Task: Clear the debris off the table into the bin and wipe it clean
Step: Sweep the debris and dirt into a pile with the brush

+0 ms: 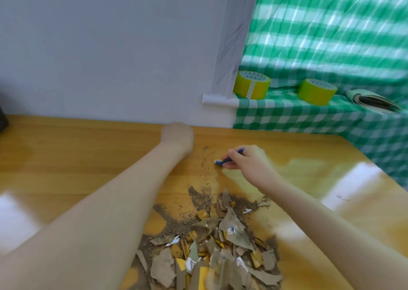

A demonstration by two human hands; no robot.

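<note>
Left hand [177, 136] rested far out on the table [66, 157], fingers hidden by blur; right hand [249, 160], near it, pinched a blue item [220, 162]. Debris [220, 241] lay heaped nearer, between the forearms.

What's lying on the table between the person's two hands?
Head view: only a thin scatter of dark grit on the wooden table between the left hand and the right hand, which pinches a blue object.
</note>
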